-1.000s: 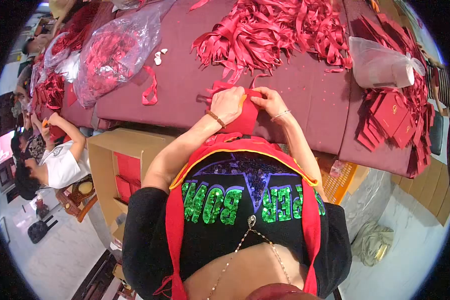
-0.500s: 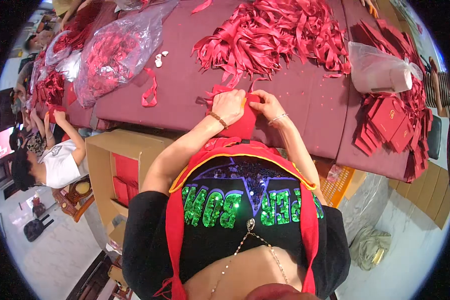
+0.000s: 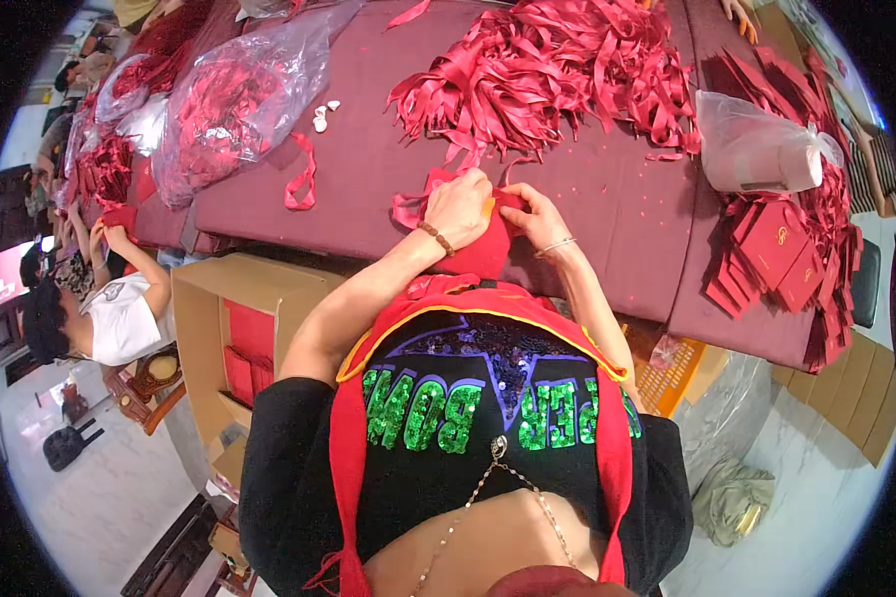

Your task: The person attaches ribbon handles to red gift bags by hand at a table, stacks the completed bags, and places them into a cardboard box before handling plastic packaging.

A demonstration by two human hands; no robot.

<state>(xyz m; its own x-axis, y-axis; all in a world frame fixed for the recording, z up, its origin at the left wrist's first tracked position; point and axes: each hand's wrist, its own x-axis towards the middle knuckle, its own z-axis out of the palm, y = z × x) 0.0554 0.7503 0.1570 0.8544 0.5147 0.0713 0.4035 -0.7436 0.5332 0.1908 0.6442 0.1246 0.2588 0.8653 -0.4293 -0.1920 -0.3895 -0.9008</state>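
Observation:
At the near edge of the table, my left hand (image 3: 458,211) is closed on a small red gift bag (image 3: 480,255), its fingers bent at the top. My right hand (image 3: 534,219) pinches the same bag's upper right part, thumb and fingers close together. A red ribbon (image 3: 406,211) loops out beside my left hand, and another ribbon end (image 3: 513,169) rises between the hands. Something yellow-orange shows at a left fingertip. The fingers cover much of the bag's top, so the exact grip on the ribbon is hidden.
A large heap of red ribbons (image 3: 528,80) lies beyond my hands. Printed red bags (image 3: 772,244) are stacked right, beside a plastic-wrapped white roll (image 3: 762,149). A clear sack (image 3: 229,109) and cardboard box (image 3: 244,267) are left. A co-worker (image 3: 119,313) sits far left.
Both hands stay at the bag with only small finger shifts; my left fingers have risen slightly. More of the ribbon loop shows left of my left hand.

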